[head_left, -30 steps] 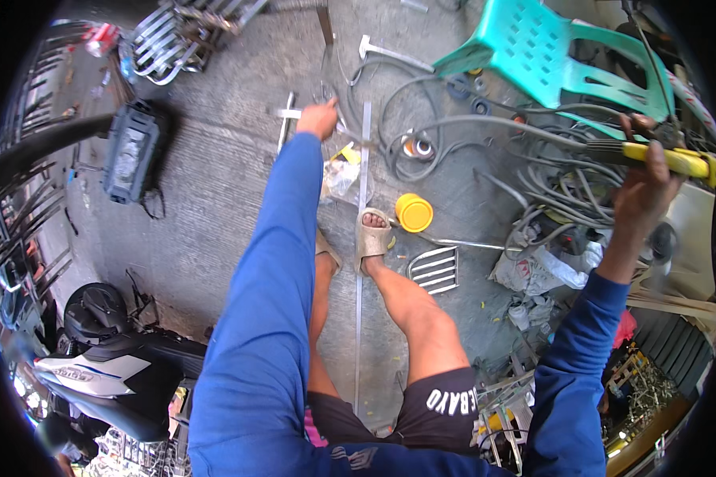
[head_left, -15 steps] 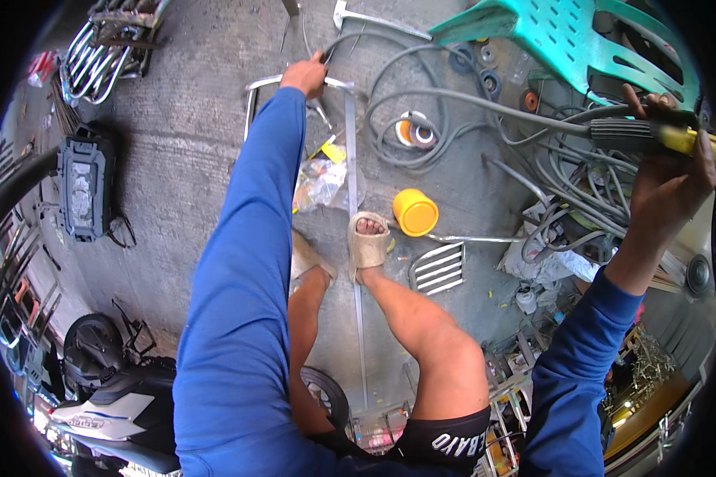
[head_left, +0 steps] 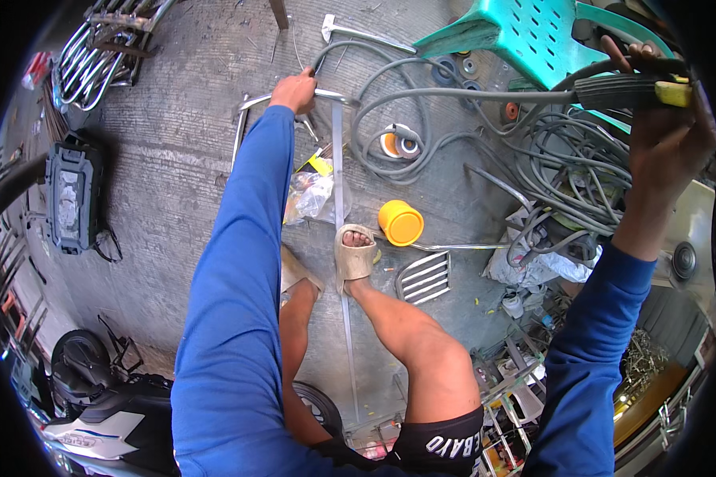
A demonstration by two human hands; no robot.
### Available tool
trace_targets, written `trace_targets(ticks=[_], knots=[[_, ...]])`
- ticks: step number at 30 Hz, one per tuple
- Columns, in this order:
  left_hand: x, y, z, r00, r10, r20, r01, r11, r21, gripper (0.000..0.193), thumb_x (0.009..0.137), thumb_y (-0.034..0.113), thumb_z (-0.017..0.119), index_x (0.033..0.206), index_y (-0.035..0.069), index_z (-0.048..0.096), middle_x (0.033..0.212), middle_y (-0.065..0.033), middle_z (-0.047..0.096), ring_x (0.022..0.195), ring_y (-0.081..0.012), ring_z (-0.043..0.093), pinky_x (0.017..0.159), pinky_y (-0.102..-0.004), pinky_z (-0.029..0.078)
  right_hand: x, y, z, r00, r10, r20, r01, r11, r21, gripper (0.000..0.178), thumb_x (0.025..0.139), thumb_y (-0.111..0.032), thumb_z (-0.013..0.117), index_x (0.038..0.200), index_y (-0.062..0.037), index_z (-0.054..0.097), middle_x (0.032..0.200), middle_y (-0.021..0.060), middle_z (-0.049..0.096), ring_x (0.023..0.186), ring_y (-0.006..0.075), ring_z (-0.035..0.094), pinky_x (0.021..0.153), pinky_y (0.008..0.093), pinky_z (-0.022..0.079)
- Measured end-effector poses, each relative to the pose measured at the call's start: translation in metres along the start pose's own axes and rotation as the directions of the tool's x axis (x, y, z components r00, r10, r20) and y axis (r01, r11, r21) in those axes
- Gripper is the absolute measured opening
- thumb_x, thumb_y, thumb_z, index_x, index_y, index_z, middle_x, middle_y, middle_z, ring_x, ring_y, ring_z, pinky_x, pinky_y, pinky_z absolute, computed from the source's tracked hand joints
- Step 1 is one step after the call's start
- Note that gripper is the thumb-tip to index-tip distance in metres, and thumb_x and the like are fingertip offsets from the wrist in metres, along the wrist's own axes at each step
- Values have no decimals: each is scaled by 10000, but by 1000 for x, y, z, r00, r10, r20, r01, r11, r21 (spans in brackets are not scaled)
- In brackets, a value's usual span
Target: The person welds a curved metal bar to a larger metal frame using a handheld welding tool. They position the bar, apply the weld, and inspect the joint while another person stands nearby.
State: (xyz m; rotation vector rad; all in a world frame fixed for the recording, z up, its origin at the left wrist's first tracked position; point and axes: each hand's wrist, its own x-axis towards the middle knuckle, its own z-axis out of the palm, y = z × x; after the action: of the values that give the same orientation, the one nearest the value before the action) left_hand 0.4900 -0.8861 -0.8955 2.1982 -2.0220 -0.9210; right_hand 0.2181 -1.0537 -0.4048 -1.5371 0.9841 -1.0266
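My left hand (head_left: pixel 294 91) is closed over the near bar of a bent chrome tube frame (head_left: pixel 250 102) on the floor. A grey cable (head_left: pixel 374 49) runs up to its fingertips; what lies inside the grip is mostly hidden. At the far right my raised right hand (head_left: pixel 668 131) is closed around a black ribbed cable handle (head_left: pixel 612 91) with a yellow part. From that handle the grey cable stretches left into loose loops on the floor. Below my left hand lie a clear plastic bag (head_left: pixel 310 197) and a long flat metal strip (head_left: pixel 339 175).
Near my sandalled feet stand a yellow tub (head_left: pixel 401 222) and a chrome slatted rack (head_left: pixel 424 277). A green plastic chair (head_left: pixel 525 48) and a cable heap (head_left: pixel 565 159) are at right. Left are a black case (head_left: pixel 73 195) and a motorcycle (head_left: pixel 111 421).
The view has shifted slightly, and floor things sit a little further left and lower. My left hand stays at the chrome frame; my right hand still holds the ribbed handle.
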Motion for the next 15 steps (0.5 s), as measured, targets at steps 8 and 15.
trace_targets(ticks=[8, 15], knots=[[9, 2, 8, 999, -18, 40, 18, 1000, -15, 325, 827, 83, 631, 1121, 11, 751, 1500, -194, 556, 1133, -430, 699, 993, -526, 557, 18, -3, -29, 884, 45, 466, -225, 914, 338, 542, 1046, -408, 512, 1354, 32, 581, 1280, 252, 660, 1229, 363, 635, 1162, 524, 443], [39, -7, 5, 947, -114, 299, 221, 909, -355, 336, 894, 177, 634, 1178, 39, 750, 1276, -196, 706, 1116, -416, 695, 966, -500, 555, 3, 8, -14, 989, 24, 148, -56, 974, 219, 592, 997, -393, 527, 1332, 92, 570, 1282, 295, 621, 1250, 396, 600, 1216, 610, 348]])
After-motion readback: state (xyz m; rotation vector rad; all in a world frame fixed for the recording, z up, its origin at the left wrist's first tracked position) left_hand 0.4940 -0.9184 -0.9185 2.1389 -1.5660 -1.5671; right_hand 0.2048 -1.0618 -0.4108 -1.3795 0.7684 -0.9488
